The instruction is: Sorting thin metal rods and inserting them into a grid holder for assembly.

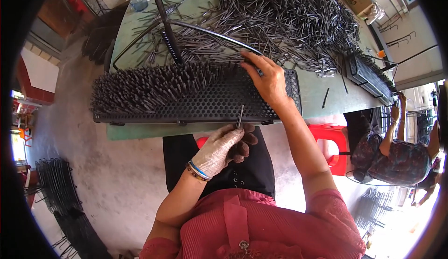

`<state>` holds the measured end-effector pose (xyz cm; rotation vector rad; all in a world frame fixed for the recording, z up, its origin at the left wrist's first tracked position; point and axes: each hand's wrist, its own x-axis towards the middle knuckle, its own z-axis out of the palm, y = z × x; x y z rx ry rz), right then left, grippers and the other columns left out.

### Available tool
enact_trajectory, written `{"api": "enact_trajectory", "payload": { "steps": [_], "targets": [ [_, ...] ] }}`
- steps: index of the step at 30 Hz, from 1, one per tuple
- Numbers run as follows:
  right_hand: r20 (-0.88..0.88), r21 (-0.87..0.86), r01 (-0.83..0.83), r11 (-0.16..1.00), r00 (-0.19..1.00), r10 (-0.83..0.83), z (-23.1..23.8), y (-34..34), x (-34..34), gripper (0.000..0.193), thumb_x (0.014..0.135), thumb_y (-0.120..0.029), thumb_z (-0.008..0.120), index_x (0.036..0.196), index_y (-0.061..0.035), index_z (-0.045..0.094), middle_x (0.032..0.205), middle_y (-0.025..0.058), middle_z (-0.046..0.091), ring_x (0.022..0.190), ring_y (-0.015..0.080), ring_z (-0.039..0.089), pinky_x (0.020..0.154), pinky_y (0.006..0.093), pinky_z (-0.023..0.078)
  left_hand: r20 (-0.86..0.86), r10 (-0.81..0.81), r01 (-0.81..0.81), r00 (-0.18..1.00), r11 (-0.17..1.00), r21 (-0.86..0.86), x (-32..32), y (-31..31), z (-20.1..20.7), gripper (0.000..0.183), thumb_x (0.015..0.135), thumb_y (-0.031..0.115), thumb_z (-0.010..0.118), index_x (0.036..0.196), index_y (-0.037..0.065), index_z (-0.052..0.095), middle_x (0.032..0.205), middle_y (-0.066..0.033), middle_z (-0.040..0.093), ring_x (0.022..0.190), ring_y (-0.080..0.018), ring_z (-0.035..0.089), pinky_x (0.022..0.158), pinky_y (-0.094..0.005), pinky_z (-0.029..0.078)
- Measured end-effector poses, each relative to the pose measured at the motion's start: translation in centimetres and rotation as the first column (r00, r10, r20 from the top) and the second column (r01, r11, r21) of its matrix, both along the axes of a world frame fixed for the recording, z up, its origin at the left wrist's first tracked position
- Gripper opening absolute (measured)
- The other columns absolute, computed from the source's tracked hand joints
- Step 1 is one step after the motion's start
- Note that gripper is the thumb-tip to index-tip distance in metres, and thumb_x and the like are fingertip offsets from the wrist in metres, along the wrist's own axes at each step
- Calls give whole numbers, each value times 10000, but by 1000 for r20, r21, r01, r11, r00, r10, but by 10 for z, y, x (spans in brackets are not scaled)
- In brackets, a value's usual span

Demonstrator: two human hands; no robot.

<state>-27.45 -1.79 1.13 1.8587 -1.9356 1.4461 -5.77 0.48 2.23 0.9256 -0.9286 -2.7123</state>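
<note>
A black perforated panel (219,95) with rows of round holes lies at the near edge of the table. Many thin dark strips (144,88) stand upright in its left and back holes; the holes at the front right are bare. My left hand (219,149), in a pale glove with dark fingertips, is closed just in front of the panel. A few thin dark strips (240,116) stick up from its grip. My bare right hand (268,79) is over the panel's back right part, thumb and finger drawn together by the last strips. What is between those fingertips is too small to tell.
Loose dark strips (280,16) are heaped across the green table (133,35). A black bent-metal frame (210,34) rises behind the panel. At right, another person (396,158) works at a similar bristled panel (371,77). A red stool (331,142) stands beside me. Dark racks (58,184) lie on the floor at left.
</note>
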Motion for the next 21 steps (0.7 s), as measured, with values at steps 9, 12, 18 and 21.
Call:
{"api": "enact_trajectory", "payload": {
  "steps": [9, 12, 18, 21],
  "targets": [
    [18, -3, 152, 988, 988, -152, -8, 6, 6, 225, 825, -79, 697, 1046, -40, 675, 871, 141, 689, 755, 301, 661, 662, 359, 525, -35, 34, -33, 999, 999, 29, -1, 2, 0, 308, 987, 222, 487, 1183, 5, 580, 935, -75, 658, 700, -76, 606, 560, -205, 495],
    [-4, 8, 193, 981, 981, -193, -10, 6, 5, 198, 834, -76, 698, 1026, -31, 694, 913, 149, 700, 793, 266, 691, 683, 311, 529, -25, 47, -46, 999, 999, 29, -3, 1, 2, 302, 982, 207, 491, 1173, -8, 582, 930, -88, 658, 705, -95, 611, 567, -218, 498],
    [-185, 54, 24, 998, 983, -13, 3, 1, -1, 208, 861, -74, 658, 1061, -17, 666, 876, 152, 682, 761, 312, 653, 663, 364, 515, -37, 50, -49, 998, 998, 26, -2, 3, 0, 294, 977, 188, 491, 1166, -18, 579, 935, -111, 658, 712, -122, 622, 568, -229, 503],
    [-197, 64, 5, 998, 980, 8, 6, -3, -5, 219, 872, -78, 639, 1080, -13, 651, 865, 158, 671, 762, 333, 634, 666, 393, 503, -44, 51, -50, 998, 999, 22, -2, 4, -1, 296, 979, 194, 490, 1165, -21, 575, 939, -119, 659, 709, -127, 625, 568, -233, 505]
  ]
}}
